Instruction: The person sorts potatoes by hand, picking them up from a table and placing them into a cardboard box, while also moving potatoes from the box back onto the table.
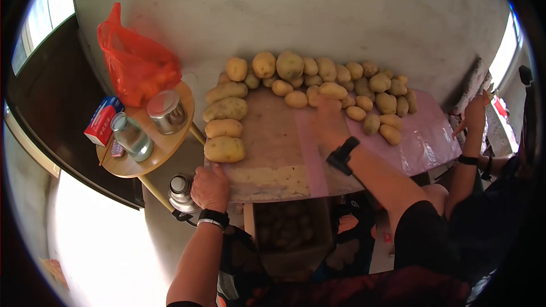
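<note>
My left hand (210,187) is curled around the table's (267,185) left front corner, thumb beside the nearest large potato (224,149). My right hand (333,127), smeared by motion, reaches over the table among the potatoes. Its fingertips overlap a yellowish potato (333,91) in this view, and I cannot tell whether they hold it. Large potatoes line the left side in a column, including a long one (226,109). More run along the back against the wall, and smaller ones such as this potato (390,135) cluster toward the right.
Another person's hand (473,118) is at the right. Pink plastic (421,131) covers the table's right part. Below the front edge, a bin (293,250) holds dark potatoes. A round side table (162,156) bears a red bag (136,65), glass jar (133,139), tin (166,116) and box (102,122). A flask (181,190) stands below.
</note>
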`<state>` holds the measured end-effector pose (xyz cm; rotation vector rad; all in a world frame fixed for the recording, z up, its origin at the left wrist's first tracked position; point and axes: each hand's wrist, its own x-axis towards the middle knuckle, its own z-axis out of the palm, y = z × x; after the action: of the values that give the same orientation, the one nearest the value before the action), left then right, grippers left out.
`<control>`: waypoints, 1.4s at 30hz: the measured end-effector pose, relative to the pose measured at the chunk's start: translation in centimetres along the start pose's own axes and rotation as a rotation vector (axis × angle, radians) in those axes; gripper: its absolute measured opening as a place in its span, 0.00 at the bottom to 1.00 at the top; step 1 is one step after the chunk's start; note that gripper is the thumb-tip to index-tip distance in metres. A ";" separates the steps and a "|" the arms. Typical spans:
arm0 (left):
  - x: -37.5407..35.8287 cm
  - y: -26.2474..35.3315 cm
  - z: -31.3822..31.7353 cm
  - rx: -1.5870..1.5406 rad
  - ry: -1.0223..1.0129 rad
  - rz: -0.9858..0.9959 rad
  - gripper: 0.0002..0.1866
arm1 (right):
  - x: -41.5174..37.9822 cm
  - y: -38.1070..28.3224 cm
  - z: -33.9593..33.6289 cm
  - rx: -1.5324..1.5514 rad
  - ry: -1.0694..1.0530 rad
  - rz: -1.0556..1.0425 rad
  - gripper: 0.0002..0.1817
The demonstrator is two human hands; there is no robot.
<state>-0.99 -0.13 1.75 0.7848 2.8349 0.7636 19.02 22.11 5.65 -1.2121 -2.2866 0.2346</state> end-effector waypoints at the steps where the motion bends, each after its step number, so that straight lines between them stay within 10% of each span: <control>1: 0.0 -0.1 0.1 0.002 0.003 0.000 0.23 | 1.3 1.6 -0.4 -0.143 0.061 0.000 0.24; 17: 0.1 0.0 0.2 0.015 0.025 -0.007 0.21 | 5.2 6.6 -1.3 -0.292 -0.086 0.145 0.25; 22: 0.6 -0.8 1.5 0.069 0.114 0.029 0.19 | -0.6 0.7 -4.7 -0.097 0.056 0.101 0.25; 28: 0.2 -0.3 0.5 0.050 0.036 0.033 0.22 | -13.7 -3.7 -6.6 0.814 -0.533 0.083 0.28; 42: 0.0 0.1 0.1 0.039 0.007 0.033 0.22 | -20.4 -1.3 -6.9 0.240 -0.728 -0.112 0.18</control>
<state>-0.91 -0.04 1.71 0.8387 2.8577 0.7194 30.96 4.18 4.27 -0.9628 -2.8023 1.0160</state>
